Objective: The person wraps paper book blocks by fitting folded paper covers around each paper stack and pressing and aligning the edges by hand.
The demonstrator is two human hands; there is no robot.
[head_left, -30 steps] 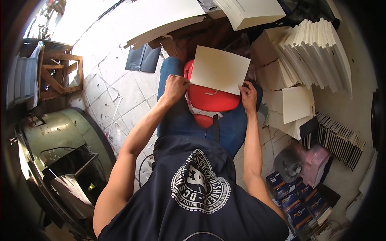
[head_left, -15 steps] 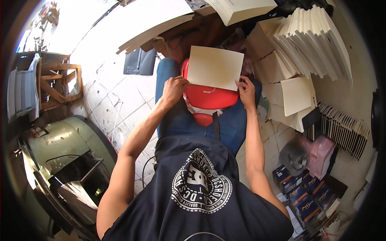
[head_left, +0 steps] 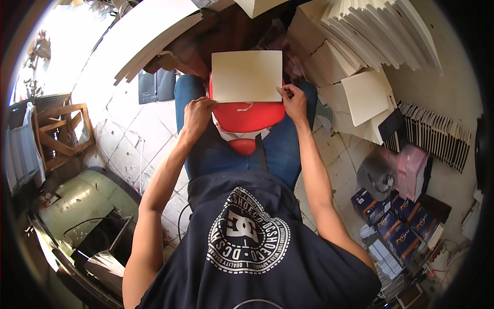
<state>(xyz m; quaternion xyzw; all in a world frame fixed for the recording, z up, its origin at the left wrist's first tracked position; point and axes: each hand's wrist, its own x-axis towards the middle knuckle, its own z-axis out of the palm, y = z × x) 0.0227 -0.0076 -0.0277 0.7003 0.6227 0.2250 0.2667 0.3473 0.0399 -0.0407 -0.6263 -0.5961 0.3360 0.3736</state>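
Observation:
A cream rectangle of paper lies over the far part of a red plastic seat between my knees. Whether it is one sheet or a thin stack I cannot tell. My left hand closes its fingers on the near left corner. At the near right corner my right hand pinches the edge between thumb and fingers. A short white strip shows on the red seat just below the paper's near edge.
Tall cream paper stacks rise at the far right, with a loose cream sheet beside them. Rows of dark-edged books and blue boxes stand to the right. A wooden frame and a greenish machine are at left.
The paper, slanted down to the right before, now lies nearly level, with both hands still at its near corners. The whole view has shifted, so the surroundings sit differently in the picture.

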